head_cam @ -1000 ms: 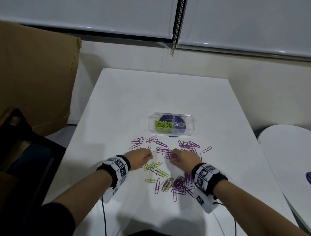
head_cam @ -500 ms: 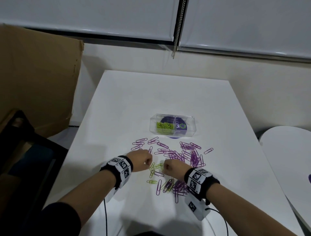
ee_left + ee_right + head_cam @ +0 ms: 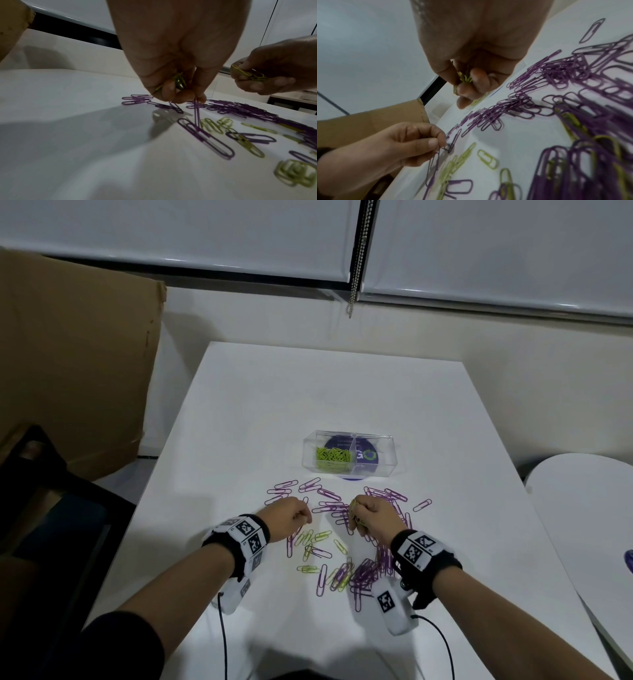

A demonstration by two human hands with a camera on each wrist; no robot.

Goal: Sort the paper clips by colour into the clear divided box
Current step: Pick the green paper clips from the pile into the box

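Note:
The clear divided box [image 3: 387,465] stands mid-table, with green clips [image 3: 334,455] in its left compartment. Purple clips [image 3: 387,559] and a few loose green clips [image 3: 315,539] lie scattered in front of it. My left hand [image 3: 294,517] hovers over the green ones. It keeps green clips [image 3: 180,81] in the curled fingers and pinches a dangling purple clip [image 3: 197,113] at the fingertips. My right hand [image 3: 373,517] is just above the purple heap and grips a bunch of green clips [image 3: 464,77].
A purple round disc [image 3: 368,455] shows through the box's right half. A big cardboard sheet [image 3: 75,364] leans at the left, above a dark chair [image 3: 51,508]. A second white table [image 3: 589,508] is at the right. Wrist cables [image 3: 222,638] trail over the near table edge.
My right hand drew back toward the loose green clips, then moved forward again with green clips in its grip. The left hand stayed almost in place.

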